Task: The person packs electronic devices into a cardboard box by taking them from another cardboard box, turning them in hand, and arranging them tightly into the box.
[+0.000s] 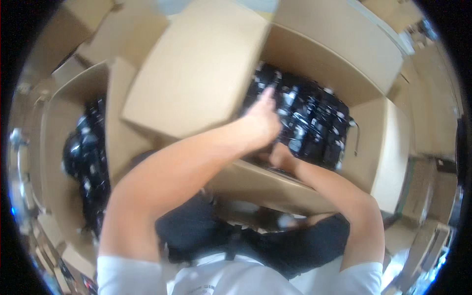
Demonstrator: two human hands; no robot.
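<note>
A large open cardboard box [319, 44] holds many shiny black items [314, 115] packed in rows, some with clear or white parts; blur hides their kind. My left hand [265, 115] reaches over the near left side of this box. Its fingers look closed near a dark slim piece, which I cannot make out. Lower down, just inside the near wall, my right hand [281, 156] is bent toward the items close to the left hand. Its fingers are mostly hidden, so whether it grips anything does not show.
A wide cardboard flap [196, 69] slants up at the box's left side. Further left stands another open box [64, 118] with shiny black items [86, 152] inside. More cardboard cartons [427, 98] crowd the right. My dark-trousered legs [196, 226] are against the near side.
</note>
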